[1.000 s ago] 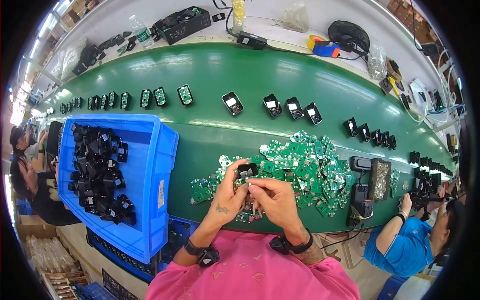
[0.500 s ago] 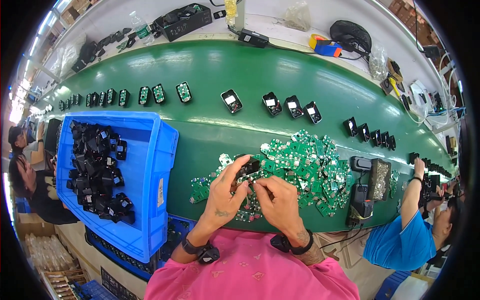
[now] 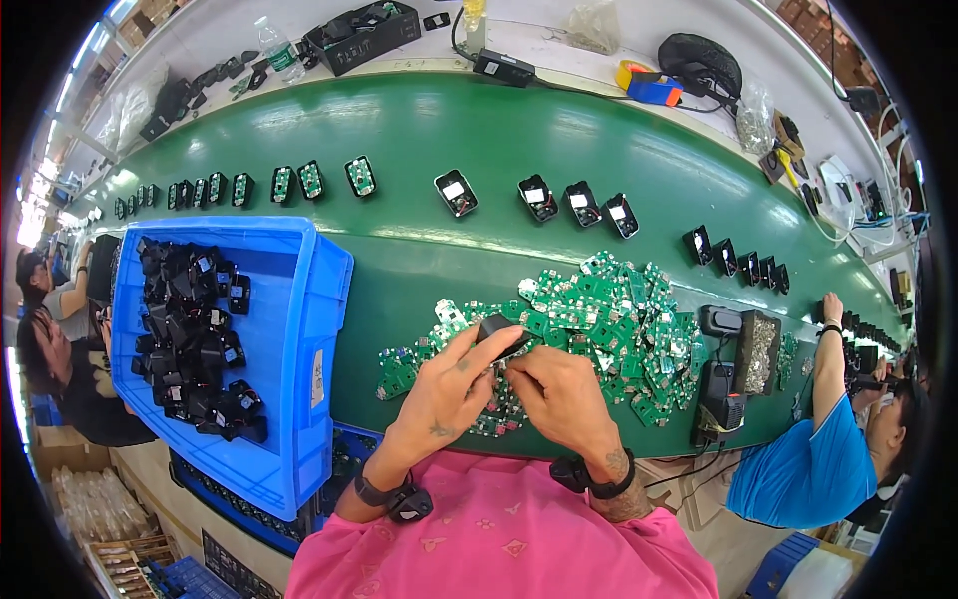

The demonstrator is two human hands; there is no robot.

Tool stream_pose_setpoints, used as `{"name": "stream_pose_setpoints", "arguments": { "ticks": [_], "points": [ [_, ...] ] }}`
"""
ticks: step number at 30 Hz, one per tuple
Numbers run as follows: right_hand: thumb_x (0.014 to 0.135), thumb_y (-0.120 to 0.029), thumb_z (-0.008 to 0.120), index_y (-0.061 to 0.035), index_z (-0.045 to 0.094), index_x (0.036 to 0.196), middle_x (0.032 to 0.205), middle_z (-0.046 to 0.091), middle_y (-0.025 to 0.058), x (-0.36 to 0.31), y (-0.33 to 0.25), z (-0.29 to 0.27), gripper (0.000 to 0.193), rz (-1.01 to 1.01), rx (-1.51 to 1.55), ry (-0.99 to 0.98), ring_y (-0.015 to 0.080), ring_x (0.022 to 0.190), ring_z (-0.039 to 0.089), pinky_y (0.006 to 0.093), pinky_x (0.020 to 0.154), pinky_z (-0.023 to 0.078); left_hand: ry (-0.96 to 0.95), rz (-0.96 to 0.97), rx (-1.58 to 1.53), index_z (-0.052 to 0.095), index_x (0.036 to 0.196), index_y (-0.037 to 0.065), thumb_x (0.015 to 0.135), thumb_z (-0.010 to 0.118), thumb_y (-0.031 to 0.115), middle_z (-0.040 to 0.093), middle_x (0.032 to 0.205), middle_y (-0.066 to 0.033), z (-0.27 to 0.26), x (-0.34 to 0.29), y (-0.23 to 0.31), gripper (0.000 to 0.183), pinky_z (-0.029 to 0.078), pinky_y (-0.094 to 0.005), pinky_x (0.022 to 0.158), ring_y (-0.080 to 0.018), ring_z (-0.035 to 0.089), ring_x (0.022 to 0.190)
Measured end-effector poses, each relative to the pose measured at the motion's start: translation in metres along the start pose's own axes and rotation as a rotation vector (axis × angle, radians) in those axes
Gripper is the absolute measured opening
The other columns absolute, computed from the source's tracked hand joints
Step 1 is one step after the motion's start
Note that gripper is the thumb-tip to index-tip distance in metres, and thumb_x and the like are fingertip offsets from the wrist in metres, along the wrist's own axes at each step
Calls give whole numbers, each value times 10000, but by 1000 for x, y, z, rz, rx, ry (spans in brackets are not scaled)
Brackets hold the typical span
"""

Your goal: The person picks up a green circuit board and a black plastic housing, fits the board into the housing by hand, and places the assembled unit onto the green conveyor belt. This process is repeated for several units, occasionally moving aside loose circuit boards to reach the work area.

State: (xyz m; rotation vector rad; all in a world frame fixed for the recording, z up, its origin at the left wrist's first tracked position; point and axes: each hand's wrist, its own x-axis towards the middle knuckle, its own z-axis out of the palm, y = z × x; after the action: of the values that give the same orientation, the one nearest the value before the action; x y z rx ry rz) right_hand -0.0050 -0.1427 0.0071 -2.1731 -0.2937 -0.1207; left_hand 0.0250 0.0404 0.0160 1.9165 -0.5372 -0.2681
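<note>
My left hand (image 3: 446, 391) is closed round a small black plastic housing (image 3: 502, 337), which is tilted so its dark outer side shows. My right hand (image 3: 562, 397) is close beside it, thumb and fingers pinched together at the housing's lower edge. What is in that pinch is too small to make out and partly covered by the fingers. Both hands are above the near edge of a large heap of green circuit boards (image 3: 624, 329). More boards lie under and left of my left hand.
At left stands a blue bin (image 3: 304, 389) of black housings. Across the green bench (image 3: 399, 120) runs a row of open black cases, some with green boards (image 3: 360, 176), others with white labels (image 3: 456, 194). A tray of small metal parts (image 3: 757, 354) is at right. Co-workers sit on both sides.
The housing in my left hand has turned, so its outer side shows instead of its open inside. My right hand stays pinched close to it. The right co-worker's arm has reached farther out.
</note>
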Motion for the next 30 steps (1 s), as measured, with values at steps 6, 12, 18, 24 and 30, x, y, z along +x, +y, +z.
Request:
{"name": "stream_pose_setpoints", "arguments": {
  "ticks": [6,12,18,24,30],
  "points": [
    [853,-71,659,3,690,879,783,659,161,0,-1,5,85,48,-104,-35,355,698,654,430,603,508,50,123,271,519,1411,169,843,575,-23,578,1185,-227,14,-4,-9,602,569,-447,716,-411,658,856],
    [863,-56,647,-4,674,883,769,649,158,-3,1,27,62,73,-96,128,355,671,644,438,582,510,175,150,300,505,1421,146,847,602,-37,583,1221,-219,25,-4,-22,611,583,-402,689,-331,694,859],
    [961,-135,646,44,639,942,718,648,62,-4,4,26,180,340,292,297,122,599,627,264,512,470,198,-141,-672,425,1433,24,851,622,-134,534,1334,-134,24,-4,-33,635,600,-282,840,-166,668,991],
    [954,-74,657,17,613,903,691,648,29,-13,12,26,113,432,593,164,58,527,593,197,438,423,101,-208,-507,490,1429,76,823,647,-119,621,1241,-90,19,-5,-31,656,588,-259,746,-93,650,911],
    [911,-12,676,47,657,846,734,624,25,-7,9,30,90,251,703,120,72,608,613,213,524,473,101,-86,-276,551,1375,82,805,639,-123,601,1263,-130,20,-3,-33,612,596,-291,742,-154,672,929]
  ]
}}
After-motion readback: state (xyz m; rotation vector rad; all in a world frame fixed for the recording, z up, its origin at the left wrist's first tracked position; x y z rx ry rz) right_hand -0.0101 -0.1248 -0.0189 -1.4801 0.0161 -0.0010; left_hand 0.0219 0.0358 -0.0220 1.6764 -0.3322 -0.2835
